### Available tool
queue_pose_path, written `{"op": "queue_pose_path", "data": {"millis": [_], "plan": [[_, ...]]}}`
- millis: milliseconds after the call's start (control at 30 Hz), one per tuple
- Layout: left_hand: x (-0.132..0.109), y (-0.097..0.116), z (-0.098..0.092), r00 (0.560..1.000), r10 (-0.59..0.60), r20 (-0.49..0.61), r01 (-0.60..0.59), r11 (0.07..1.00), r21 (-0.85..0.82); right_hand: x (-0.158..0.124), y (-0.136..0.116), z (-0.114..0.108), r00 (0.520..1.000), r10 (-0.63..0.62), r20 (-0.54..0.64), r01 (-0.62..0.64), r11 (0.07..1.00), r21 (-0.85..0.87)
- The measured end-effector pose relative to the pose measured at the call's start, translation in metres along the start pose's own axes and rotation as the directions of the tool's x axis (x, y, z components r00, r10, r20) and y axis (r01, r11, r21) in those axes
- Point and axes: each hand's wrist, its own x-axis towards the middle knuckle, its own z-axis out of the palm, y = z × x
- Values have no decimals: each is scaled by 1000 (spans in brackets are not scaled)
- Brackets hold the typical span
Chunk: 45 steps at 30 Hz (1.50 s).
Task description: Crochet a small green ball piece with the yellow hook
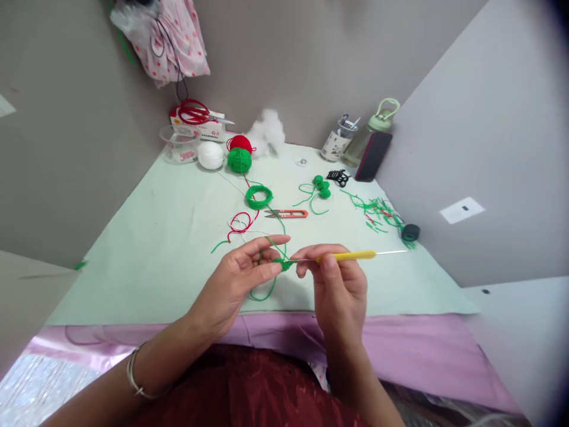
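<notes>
My left hand (237, 279) pinches a small green crocheted piece (283, 264) between thumb and fingers, with green yarn looped over the forefinger. My right hand (331, 279) grips a yellow-handled crochet hook (351, 255), whose metal tip points left into the green piece. A green strand (262, 293) hangs below my left hand and runs back to a small green yarn coil (258, 196). Both hands hover over the pale green table cover (146, 249) near its front edge.
Orange thread snips (288, 213) lie behind my hands beside red and white yarn loops (240, 222). Red, green and white yarn balls, stuffing, a box with red scissors, small green finished balls (321, 186), yarn scraps, a bottle, phone and cup stand farther back.
</notes>
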Motion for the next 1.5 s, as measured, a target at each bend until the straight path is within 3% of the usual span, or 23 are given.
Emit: {"op": "queue_pose_path", "data": {"millis": [133,267,367,467,567,600,667,733,800,900,1100,1200,1267,1300,1367,1433,1500], "plan": [[0,-4,-1,998,64,-21,-62,995,74,-7,-4,-1,980,-186,68,197,954,-225],[-2,-9,-2,972,216,-93,-192,958,214,-9,-5,-1,889,-389,241,456,797,-396],[-4,-9,1,952,284,-115,-240,924,298,-9,-4,0,871,-420,256,491,770,-407],[-3,-6,5,966,237,-101,-209,950,232,-11,2,-1,852,-449,271,523,703,-481],[-1,-3,6,998,43,-51,-44,999,-20,-14,8,-1,807,-518,286,578,587,-568],[0,-2,5,999,-36,-16,34,994,-104,-14,9,-1,813,-520,260,567,610,-553],[3,1,3,989,-140,49,147,966,-212,-13,8,-1,876,-457,158,475,754,-453],[4,3,1,989,-137,46,145,958,-248,-9,5,1,946,-322,33,318,905,-283],[4,3,0,996,-93,10,93,967,-238,-5,2,4,979,-202,-30,198,975,-97],[4,1,0,998,-65,3,65,983,-174,-1,1,8,991,-137,-4,137,990,-10],[4,-7,3,998,29,-54,-33,996,-80,-4,2,11,964,-255,78,267,934,-237],[5,-9,5,998,-3,-55,-4,993,-115,-10,6,10,887,-425,181,457,745,-486],[6,-9,4,996,-84,11,85,980,-182,-13,8,8,836,-503,218,530,637,-560],[7,-9,3,991,-127,50,135,967,-218,-13,9,7,837,-509,203,528,651,-546],[9,-8,-1,979,-179,94,198,942,-271,-11,8,4,894,-438,95,433,789,-437],[11,-7,-4,985,-157,69,170,945,-280,-7,7,4,958,-285,-19,272,929,-250],[11,-8,-5,996,-88,22,90,969,-231,-3,5,5,990,-136,-40,133,988,-75]]}}
